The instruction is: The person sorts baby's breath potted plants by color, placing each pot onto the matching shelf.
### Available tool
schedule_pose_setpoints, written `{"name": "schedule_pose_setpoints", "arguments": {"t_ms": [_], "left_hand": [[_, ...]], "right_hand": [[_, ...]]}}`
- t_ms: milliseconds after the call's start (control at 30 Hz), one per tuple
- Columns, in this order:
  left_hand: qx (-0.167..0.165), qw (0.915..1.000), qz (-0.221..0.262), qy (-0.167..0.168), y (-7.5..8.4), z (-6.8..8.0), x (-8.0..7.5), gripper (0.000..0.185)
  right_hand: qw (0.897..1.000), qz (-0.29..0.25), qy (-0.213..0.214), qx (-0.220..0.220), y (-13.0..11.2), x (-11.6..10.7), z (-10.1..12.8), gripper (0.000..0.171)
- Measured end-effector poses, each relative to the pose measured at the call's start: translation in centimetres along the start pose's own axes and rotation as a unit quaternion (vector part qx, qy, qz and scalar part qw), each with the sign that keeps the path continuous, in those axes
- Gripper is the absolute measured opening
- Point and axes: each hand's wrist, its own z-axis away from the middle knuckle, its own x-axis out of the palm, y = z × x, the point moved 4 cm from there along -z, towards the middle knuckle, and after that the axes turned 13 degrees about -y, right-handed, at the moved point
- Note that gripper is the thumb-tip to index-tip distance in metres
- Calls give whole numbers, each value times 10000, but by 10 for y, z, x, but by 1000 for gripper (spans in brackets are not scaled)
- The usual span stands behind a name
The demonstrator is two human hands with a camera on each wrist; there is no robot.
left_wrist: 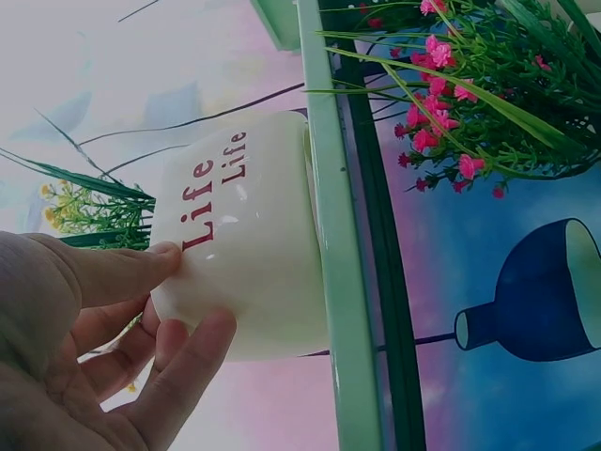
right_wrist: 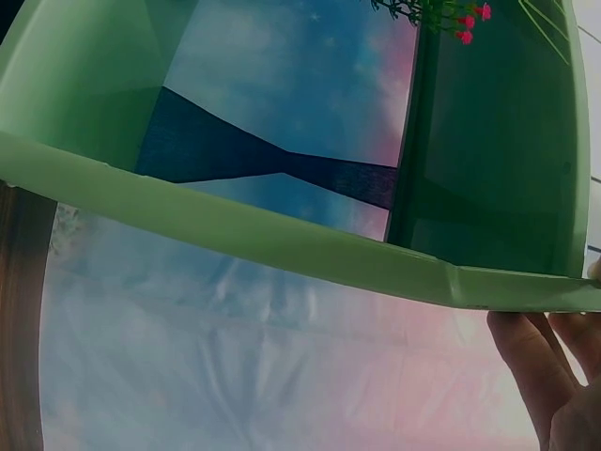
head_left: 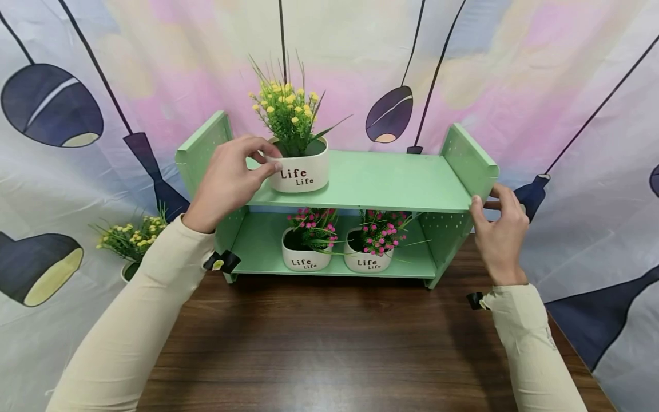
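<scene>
On the upper board of a green two-tier shelf (head_left: 386,177), at its left part, stands a white oval flowerpot (head_left: 311,171) lettered "Life", with yellow flowers and grass blades. My left hand (head_left: 229,177) pinches this pot at its left rim; the thumb lies on the front wall beside the lettering, as the left wrist view shows of the pot (left_wrist: 254,263). At the shelf's right end, my right hand (head_left: 499,229) holds the front edge of the side panel (head_left: 471,163), thumb at the edge and fingers on the outer face.
Two white pots with pink flowers, a left one (head_left: 307,258) and a right one (head_left: 368,260), stand on the lower board. Another yellow-flowered pot (head_left: 131,240) is at the far left, partly behind my left sleeve. The shelf stands on a dark wooden table (head_left: 319,343) before a patterned curtain (head_left: 350,68).
</scene>
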Motion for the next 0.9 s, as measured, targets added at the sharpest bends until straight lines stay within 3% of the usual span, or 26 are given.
{"name": "schedule_pose_setpoints", "arguments": {"t_ms": [600,900], "left_hand": [[-65,9999,45,-137,8,-8,5,11],[-26,9996,-15,-290,3,-10,13,12]], "right_hand": [[9998,138,-93,-96,2,0,1,28],[9996,158,-198,-134,3,-1,0,31]]}}
